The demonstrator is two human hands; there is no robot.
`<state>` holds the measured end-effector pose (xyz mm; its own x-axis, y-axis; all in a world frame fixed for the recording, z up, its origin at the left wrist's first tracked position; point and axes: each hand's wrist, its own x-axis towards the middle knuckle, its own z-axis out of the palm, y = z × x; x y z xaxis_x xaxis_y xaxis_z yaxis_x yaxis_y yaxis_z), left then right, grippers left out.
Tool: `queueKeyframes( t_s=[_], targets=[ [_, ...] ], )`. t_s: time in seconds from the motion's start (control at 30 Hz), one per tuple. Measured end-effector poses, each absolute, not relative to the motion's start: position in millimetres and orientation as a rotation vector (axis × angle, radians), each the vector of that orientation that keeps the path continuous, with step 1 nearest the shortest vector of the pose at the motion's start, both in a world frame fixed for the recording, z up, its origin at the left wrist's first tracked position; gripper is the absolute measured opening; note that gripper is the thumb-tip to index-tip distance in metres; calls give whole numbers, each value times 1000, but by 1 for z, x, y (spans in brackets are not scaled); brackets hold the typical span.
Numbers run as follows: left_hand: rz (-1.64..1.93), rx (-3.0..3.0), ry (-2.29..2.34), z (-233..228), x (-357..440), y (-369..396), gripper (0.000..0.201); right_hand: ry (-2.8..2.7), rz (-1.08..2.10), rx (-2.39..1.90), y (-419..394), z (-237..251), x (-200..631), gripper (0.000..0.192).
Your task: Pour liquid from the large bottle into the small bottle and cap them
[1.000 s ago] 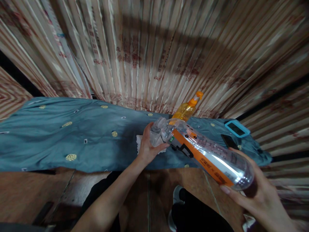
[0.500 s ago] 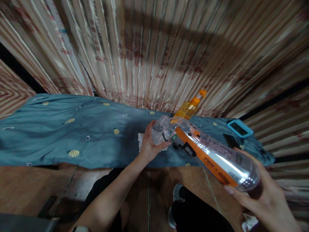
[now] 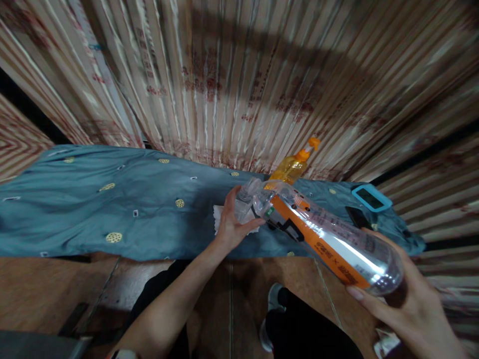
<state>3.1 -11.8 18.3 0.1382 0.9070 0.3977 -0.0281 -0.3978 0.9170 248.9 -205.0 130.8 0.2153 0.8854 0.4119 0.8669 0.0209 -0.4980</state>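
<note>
A large clear plastic bottle (image 3: 325,239) with an orange and grey label lies tilted in the air, its neck toward the upper left. My right hand (image 3: 415,299) is wrapped round its base. My left hand (image 3: 230,224) grips a small clear plastic container (image 3: 245,204) by its side, thumb and fingers around it. The bottle's neck end overlaps this container in view; whether they touch, I cannot tell. Under my left hand a white tissue (image 3: 217,214) shows on the cloth. Just behind the bottle stands a yellow pump bottle (image 3: 290,168) with an orange top.
A teal patterned cloth (image 3: 149,199) covers the long narrow table. At its right end lie a light-blue framed device (image 3: 371,198) and a dark phone-like object (image 3: 356,217). A pleated curtain (image 3: 224,75) hangs behind. A grey surface (image 3: 33,344) juts in at lower left.
Both hands, the bottle and the small container hold almost the same position. The view has shifted very slightly.
</note>
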Motion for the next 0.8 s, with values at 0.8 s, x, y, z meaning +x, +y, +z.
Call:
queueKeyframes(
  t_s=[0.8],
  targets=[
    [1394, 1562, 868, 20, 3, -12, 101, -1666, 10, -1803, -204, 134, 248, 77]
  ],
)
